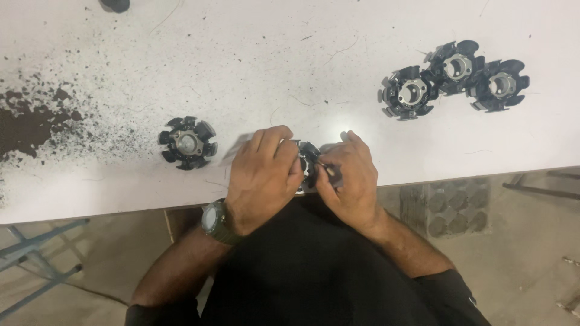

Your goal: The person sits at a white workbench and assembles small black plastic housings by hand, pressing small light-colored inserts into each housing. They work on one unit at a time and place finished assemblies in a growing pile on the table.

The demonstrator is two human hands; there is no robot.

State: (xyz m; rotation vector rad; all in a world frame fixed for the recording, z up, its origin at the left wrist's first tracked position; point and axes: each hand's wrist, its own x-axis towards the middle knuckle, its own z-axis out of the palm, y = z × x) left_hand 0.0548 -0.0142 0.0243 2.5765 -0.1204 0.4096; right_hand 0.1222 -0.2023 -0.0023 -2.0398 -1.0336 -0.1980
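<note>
Both my hands meet at the near edge of a white table [290,66]. My left hand [261,178], with a green wristwatch, grips a black star-shaped stator core [309,158] from its left side. My right hand [349,178] pinches the same core from the right, with fingertips on its rim. Most of that core is hidden between my fingers. Another black stator core [187,142] with a metal hub lies flat on the table to the left of my left hand.
Three more black stator cores [411,92] [457,65] [501,84] cluster at the right rear. Dark dust and scraped patches [36,124] cover the table's left side. A dark object [116,5] sits at the top edge. Below the table are blue metal legs [36,253] and patterned floor tiles [450,208].
</note>
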